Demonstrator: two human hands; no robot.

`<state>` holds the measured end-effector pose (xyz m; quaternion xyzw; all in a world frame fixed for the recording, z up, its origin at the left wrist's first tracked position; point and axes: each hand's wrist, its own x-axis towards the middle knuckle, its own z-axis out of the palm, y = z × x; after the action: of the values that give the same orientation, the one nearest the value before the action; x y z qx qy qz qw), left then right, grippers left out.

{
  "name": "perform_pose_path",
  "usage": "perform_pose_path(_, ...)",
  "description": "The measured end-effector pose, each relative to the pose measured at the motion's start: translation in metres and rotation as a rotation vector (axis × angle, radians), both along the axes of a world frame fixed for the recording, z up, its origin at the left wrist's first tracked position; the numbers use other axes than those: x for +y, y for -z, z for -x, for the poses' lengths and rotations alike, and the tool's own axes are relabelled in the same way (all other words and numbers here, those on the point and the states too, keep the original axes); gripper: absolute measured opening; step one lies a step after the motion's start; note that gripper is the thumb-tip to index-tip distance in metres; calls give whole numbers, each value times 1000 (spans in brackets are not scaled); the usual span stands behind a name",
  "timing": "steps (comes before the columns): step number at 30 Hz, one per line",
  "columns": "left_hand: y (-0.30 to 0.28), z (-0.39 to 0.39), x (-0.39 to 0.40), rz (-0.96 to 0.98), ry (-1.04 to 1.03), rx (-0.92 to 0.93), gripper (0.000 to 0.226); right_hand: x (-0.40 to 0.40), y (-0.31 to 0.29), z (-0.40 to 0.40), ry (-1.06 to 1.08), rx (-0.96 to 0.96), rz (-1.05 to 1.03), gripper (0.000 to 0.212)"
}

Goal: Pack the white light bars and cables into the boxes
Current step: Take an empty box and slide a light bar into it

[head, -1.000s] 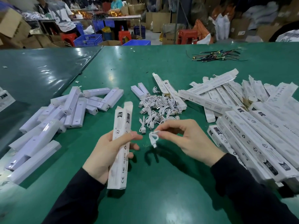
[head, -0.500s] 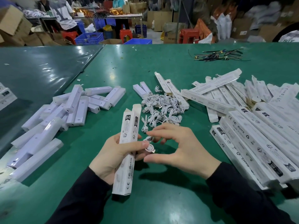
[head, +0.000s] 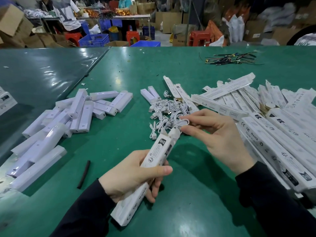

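A: Where was the box (head: 154,152)?
B: Gripped mid-length by the left hand (head: 135,175), fingers and thumb wrapped round it, open end tilted up toward the right hand (head: 215,134). A coiled white cable (head: 183,121) was pinched at that mouth by the right fingertips (head: 185,129), other fingers loosely spread.
A: Handling?
B: Thin card, judged light and crushable (mid-body grip best). The cable was judged limp and springy, best held by the coil.
A: Unclear bits?
B: Whether a light bar was already inside couldn't be told. The box's lower end was hidden behind the palm. The cable pile (head: 167,110), bare light bars (head: 80,113) and packed boxes (head: 273,139) lay on the green table (head: 196,194), the right stack cut off by the frame edge.
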<state>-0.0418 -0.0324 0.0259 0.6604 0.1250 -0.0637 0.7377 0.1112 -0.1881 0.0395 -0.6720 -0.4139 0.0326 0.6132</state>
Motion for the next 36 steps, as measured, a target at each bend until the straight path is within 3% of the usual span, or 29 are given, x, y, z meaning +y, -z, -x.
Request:
perform_pose_path(3, 2, 0, -1, -20, 45, 10, 34, -5, 0, -3, 3, -249, 166, 22)
perform_pose_path(6, 4, 0, 1, -71, 82, 17, 36, -7, 0, -3, -66, -367, 252, 21)
perform_pose_path(13, 7, -1, 2, -129, 108, 20, 43, -14, -7, -9, -148, -401, 369, 20)
perform_pose_path(17, 7, -1, 1, -140, 95, 32, 43, -17, -8, -11, -142, -292, 357, 20)
perform_pose_path(22, 5, -1, 1, -114, 77, 29, 42, -3, -5, 6, -236, 120, 70, 25)
perform_pose_path(28, 3, 0, 3, -77, 10, 3, 42, -3, 1, 4, -244, 488, 54, 24)
perform_pose_path(36, 7, 1, 2, -97, 65, -14, 38, -6, -2, 2, -230, 493, 297, 10)
